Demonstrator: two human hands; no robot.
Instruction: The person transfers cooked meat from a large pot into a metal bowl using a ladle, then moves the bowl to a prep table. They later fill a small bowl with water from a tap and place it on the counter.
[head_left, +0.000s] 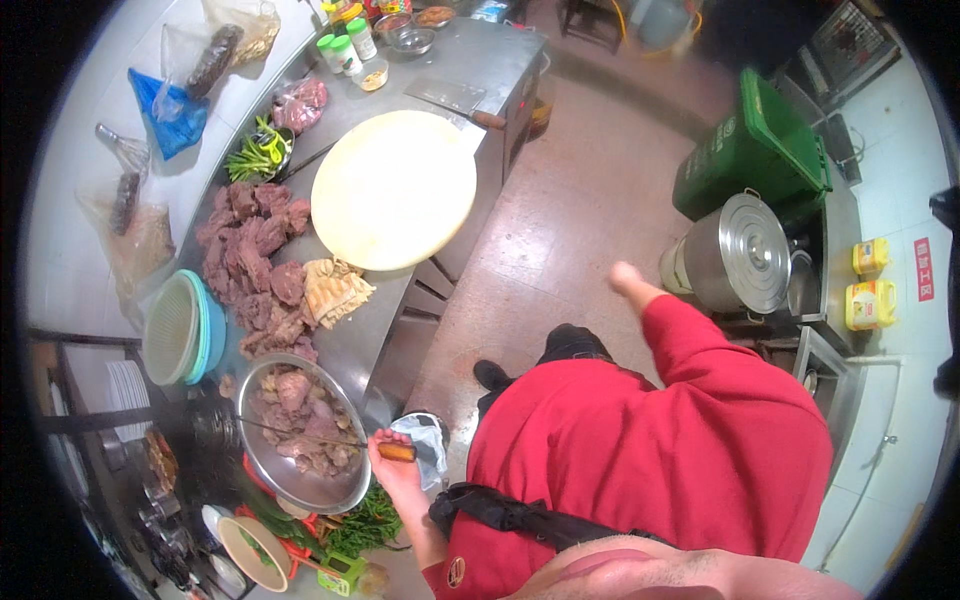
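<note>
My left hand (394, 469) holds a knife with a wooden handle (397, 451) at the bowl's near rim. Its thin blade, seen nearly edge-on, reaches across the steel bowl (259, 480). Inside the bowl lie chunks of pale pinkish meat (304, 420). Away from the table, over the floor, my right hand (624, 276) hangs beside my body; its fingers are hidden. Beyond the bowl a large heap of dark reddish-brown meat pieces (247, 247) lies on the steel table (345, 341). A folded, pale yellowish, layered piece of food (337, 291) rests against the heap.
A round pale cutting board (394, 191) stands on the table, with a cleaver (450, 97) past it. Nested plastic baskets (176, 330) sit at the wall side. Behind me are a lidded steel pot (750, 255) and a green wheeled bin (750, 150). A lined bucket (427, 442) stands near my left arm.
</note>
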